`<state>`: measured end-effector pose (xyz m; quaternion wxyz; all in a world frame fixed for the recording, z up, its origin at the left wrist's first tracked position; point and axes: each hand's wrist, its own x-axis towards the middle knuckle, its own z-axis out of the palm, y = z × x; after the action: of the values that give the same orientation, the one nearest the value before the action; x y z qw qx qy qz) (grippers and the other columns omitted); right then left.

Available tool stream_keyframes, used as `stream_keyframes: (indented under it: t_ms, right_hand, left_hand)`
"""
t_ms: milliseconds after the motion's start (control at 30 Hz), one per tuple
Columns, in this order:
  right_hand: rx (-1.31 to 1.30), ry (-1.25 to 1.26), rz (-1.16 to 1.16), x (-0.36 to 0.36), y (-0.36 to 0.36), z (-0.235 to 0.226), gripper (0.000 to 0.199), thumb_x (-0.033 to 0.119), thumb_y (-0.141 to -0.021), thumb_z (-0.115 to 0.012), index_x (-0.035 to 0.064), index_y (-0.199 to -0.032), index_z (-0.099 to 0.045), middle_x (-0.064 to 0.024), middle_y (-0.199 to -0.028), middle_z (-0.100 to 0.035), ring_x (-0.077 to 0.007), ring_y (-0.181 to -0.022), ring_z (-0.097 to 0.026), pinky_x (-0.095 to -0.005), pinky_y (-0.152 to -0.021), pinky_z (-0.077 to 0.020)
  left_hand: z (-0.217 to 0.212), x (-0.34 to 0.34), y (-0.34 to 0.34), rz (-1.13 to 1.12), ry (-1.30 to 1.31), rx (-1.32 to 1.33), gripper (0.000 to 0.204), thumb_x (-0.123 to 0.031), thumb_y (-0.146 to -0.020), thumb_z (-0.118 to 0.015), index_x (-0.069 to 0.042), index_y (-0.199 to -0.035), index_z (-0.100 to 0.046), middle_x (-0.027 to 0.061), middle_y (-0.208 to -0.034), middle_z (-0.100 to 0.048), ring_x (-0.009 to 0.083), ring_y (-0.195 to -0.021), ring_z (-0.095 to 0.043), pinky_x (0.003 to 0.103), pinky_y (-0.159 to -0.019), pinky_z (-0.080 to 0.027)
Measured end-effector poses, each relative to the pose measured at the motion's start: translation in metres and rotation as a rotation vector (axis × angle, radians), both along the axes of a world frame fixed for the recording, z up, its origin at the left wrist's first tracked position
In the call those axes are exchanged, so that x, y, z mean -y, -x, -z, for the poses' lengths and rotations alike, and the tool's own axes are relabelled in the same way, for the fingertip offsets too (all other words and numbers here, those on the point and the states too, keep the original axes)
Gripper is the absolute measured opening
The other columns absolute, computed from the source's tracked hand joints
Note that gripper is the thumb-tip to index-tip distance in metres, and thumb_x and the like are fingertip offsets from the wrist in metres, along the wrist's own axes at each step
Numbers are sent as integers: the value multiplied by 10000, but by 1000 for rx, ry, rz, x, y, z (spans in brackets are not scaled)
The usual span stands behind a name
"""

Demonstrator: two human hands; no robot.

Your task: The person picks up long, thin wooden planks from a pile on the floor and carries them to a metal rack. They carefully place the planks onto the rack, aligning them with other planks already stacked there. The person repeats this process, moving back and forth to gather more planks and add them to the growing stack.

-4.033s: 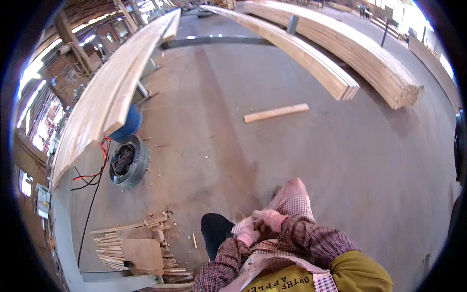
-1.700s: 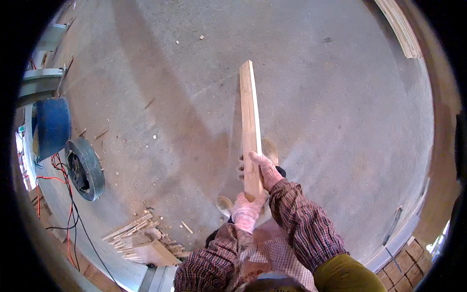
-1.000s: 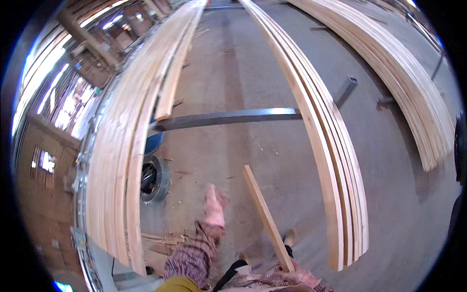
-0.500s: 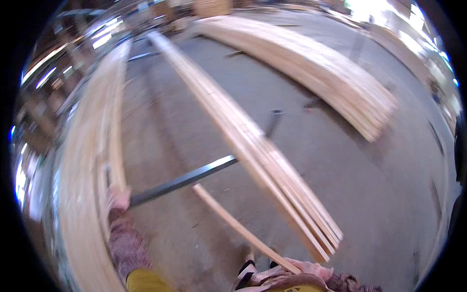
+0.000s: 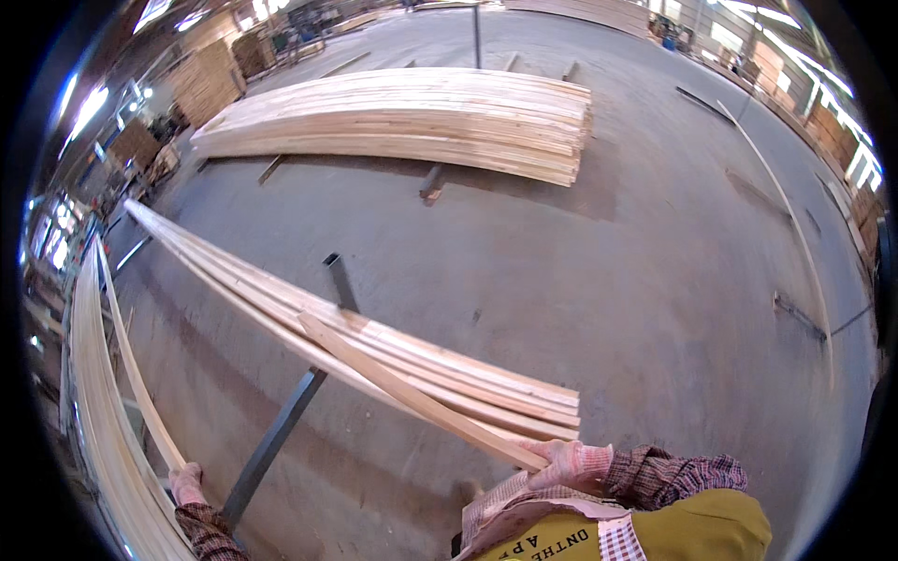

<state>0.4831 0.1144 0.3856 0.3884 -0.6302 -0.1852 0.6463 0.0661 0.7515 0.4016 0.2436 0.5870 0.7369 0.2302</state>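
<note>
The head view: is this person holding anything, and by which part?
Yes, two things: the right hand grips the short board by its near end, and the left hand holds a long, narrow board by its near end.

The right hand (image 5: 566,465) wears a knitted glove, soft and matt, and holds a short board (image 5: 412,393) of bare wood with a smooth, matt face. Above that hand, the long planks (image 5: 505,397) are raw wood, smooth along their faces. The sleeve (image 5: 669,477) just right of it is matt, puckered woven cloth. The left hand (image 5: 186,484), also in matt knit, is at a narrow plank (image 5: 140,383) of smooth, raw wood. Right of that hand, the bar (image 5: 276,447) is smooth metal with a dull sheen. The floor (image 5: 673,327), well beyond both hands, looks mostly matt, with worn smudges.
</note>
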Motion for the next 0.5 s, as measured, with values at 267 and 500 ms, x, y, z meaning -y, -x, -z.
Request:
stream_keyframes:
  t_ms: [267, 500]
  right_hand:
    - [-74, -193, 211, 107, -145, 33, 877, 164, -836, -737, 165, -1588, -286, -15, -1152, -570, -117, -1040, -576, -268, -924, -483]
    - [196, -88, 298, 230, -284, 43, 911, 296, -746, -731, 122, -1549, -337, -76, -1010, -612, -153, -926, -608, -275, -838, -487]
  left_hand:
    - [-57, 120, -276, 138, 34, 527, 515, -468, -810, -651, -118, -1185, -608, 87, -823, -530, 241, -612, -440, 378, -559, -360]
    - [-93, 228, -465, 156, 149, 462, 596, -438, -936, -535, -80, -1411, -499, 215, -1425, -441, 348, -1156, -505, 497, -840, -482]
